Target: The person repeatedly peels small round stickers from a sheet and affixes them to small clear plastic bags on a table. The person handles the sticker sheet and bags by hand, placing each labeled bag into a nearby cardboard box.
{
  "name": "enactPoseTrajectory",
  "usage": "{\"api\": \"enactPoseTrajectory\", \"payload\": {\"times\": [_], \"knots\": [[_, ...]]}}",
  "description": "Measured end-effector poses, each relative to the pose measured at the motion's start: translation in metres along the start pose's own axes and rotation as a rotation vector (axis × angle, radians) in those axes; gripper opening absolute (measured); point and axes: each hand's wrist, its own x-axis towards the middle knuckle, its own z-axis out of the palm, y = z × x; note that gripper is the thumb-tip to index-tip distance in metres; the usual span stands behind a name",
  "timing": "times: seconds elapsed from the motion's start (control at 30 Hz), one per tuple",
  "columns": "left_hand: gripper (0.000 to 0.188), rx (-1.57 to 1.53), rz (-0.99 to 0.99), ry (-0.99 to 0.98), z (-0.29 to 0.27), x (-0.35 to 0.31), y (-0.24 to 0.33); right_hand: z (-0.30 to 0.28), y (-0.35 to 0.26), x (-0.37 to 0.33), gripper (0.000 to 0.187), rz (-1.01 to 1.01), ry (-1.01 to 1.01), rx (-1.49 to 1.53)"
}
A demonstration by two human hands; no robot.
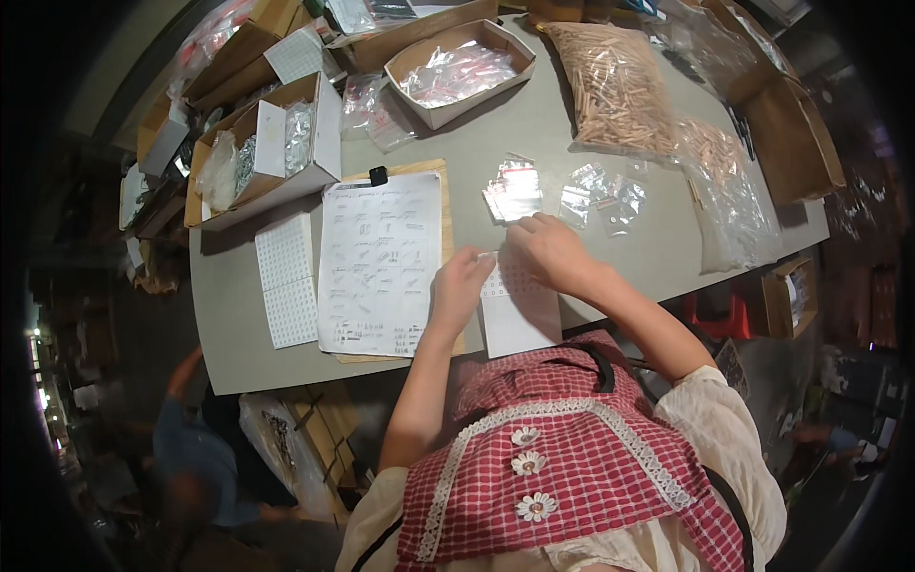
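A white sheet of small printed stickers (522, 324) lies at the near edge of the table, its lower part blank. At the sheet's upper left corner is my left hand (459, 288), fingers pinched around a small pale piece too indistinct to name. My right hand (551, 252) rests over the sheet's top, its fingers bent together and their tips partly hidden. Just beyond it sits a pile of small see-through bags with white labels (515, 193). More small flat bags (620, 202) are spread to the right of that pile.
A clipboard with a printed parts sheet (381, 267) lies left of my hands, beside another sticker sheet (288, 286). Cartons of bagged hardware (319, 143) and a tray of bags (438, 114) stand behind. Large bags of wooden dowels (610, 86) lie far right. Another person (195, 448) is at lower left.
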Motion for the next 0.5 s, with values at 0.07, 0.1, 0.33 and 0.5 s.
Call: {"api": "enactPoseTrajectory", "payload": {"times": [0.07, 0.1, 0.33, 0.5], "knots": [[0.031, -0.003, -0.016, -0.013, -0.002, -0.002, 0.002, 0.003, 0.000, -0.002, 0.022, -0.025, -0.001, -0.012], [0.031, -0.003, -0.022, -0.022, -0.002, -0.002, 0.007, 0.004, -0.002, -0.004, 0.022, -0.033, -0.004, -0.024], [0.013, -0.213, -0.012, -0.066, -0.002, 0.002, 0.007, -0.002, -0.008, -0.006, 0.019, -0.199, -0.008, -0.121], [0.028, -0.405, -0.058, -0.041, 0.003, 0.001, 0.016, -0.001, 0.028, 0.015, 0.017, 0.066, 0.170, 0.297]]}}
